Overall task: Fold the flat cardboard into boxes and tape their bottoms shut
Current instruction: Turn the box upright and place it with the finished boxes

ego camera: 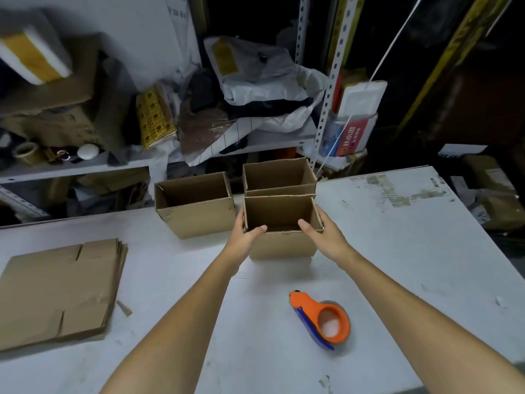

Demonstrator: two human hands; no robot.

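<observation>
A white table [397, 251] fills the near ground, with a cluttered shelf [85, 166] beyond its far edge. A stack of flat cardboard [56, 291] lies on the table's near left. Three open-topped boxes stand at the far middle: the left box [196, 220], the far box [279, 174] at the table's far edge, and the near box [284, 244] just in front of it. The left hand [244, 237] and right hand [326, 237] grip the near box, thumbs hooked over its near rim and fingers [319, 214] wrapped against its outer side walls. An orange tape dispenser [326, 319] lies nearer, right of centre. A small cardboard scrap [124, 308] lies beside the stack.
</observation>
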